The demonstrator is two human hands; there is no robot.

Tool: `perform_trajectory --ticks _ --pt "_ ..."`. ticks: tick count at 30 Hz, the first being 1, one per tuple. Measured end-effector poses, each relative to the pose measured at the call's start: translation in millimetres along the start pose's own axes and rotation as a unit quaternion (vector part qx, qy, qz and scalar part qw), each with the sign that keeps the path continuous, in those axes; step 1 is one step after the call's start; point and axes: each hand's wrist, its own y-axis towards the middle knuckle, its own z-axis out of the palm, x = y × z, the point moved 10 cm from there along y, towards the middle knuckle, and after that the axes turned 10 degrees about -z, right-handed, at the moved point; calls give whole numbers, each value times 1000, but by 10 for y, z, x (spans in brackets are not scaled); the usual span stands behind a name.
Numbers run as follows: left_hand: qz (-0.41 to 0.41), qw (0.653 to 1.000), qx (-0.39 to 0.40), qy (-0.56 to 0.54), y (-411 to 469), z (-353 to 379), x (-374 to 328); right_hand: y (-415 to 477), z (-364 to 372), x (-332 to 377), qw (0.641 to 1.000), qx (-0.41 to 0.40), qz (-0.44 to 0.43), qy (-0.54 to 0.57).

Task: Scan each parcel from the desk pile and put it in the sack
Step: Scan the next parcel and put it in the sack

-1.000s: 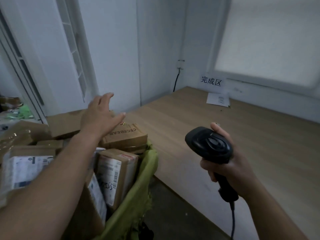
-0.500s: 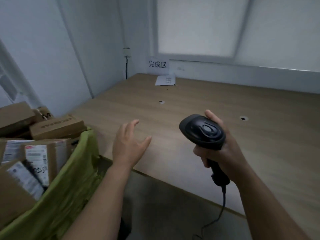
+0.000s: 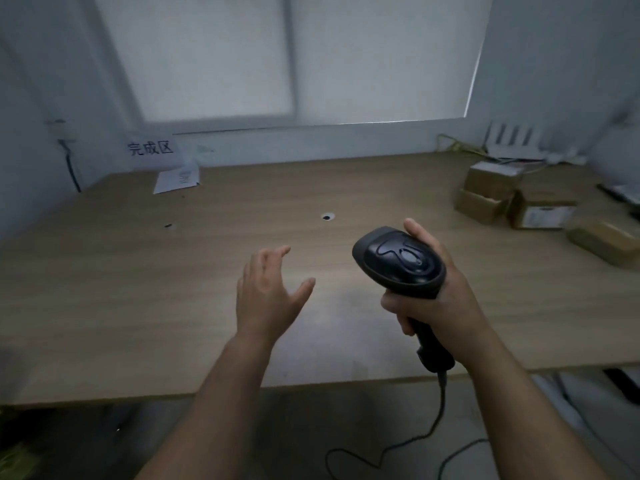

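Several parcels (image 3: 491, 192) lie rightward, apart from hands: left hand (image 3: 266, 296) spread empty, right hand (image 3: 438, 303) grips scanner (image 3: 398, 263).

**Plastic, wood grain, cardboard**

The scanner (image 3: 398, 265) in my right hand (image 3: 441, 299) is black plastic, smooth with a soft sheen. The desk (image 3: 138, 289) looks like matt, pale wood-grain board. The parcels (image 3: 491, 192) are dull brown cardboard; the sheet (image 3: 176, 178) is white paper.
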Motion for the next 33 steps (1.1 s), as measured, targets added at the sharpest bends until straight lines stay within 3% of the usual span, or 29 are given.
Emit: perform_trajectory --ticks 15,24,33 --pt "146 983 79 -81 230 1459 -1859 -139 -1891 -81 989 -141 22 -43" --pt "190 971 109 -93 635 2355 -2833 333 -2977 -240 981 -180 29 -61" --pt "181 967 141 -107 1076 3218 -3403 875 -3872 -560 976 -199 28 -84"
